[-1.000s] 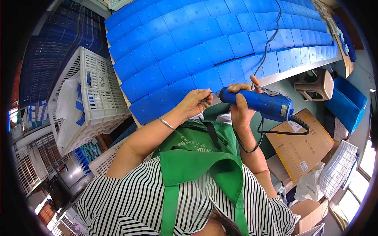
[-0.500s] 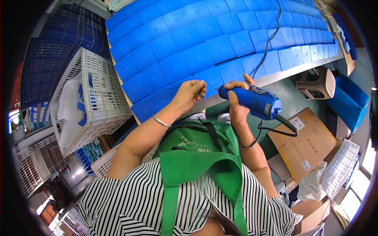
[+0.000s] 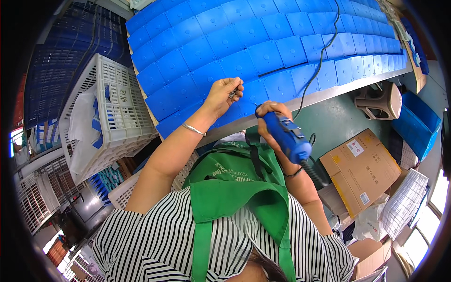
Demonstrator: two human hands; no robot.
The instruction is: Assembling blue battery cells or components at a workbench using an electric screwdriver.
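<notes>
the person's right hand [image 3: 274, 108] is wrapped round a blue electric screwdriver [image 3: 287, 137], tip toward the nearest row of blue square panels [image 3: 266, 55]; from where i stand, i can't tell if it touches them. the left hand [image 3: 221, 96], over those panels, is curled closed on small metal pieces [image 3: 232, 94]. a dark cord [image 3: 322, 52] trails across the panel-covered surface [image 3: 347, 87].

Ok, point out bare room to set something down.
Bare green floor shows between the table's metal edge, the beige stool and the cardboard box. The table is crowded: blue panels cover nearly all its top. A white crate stands to its left.
</notes>
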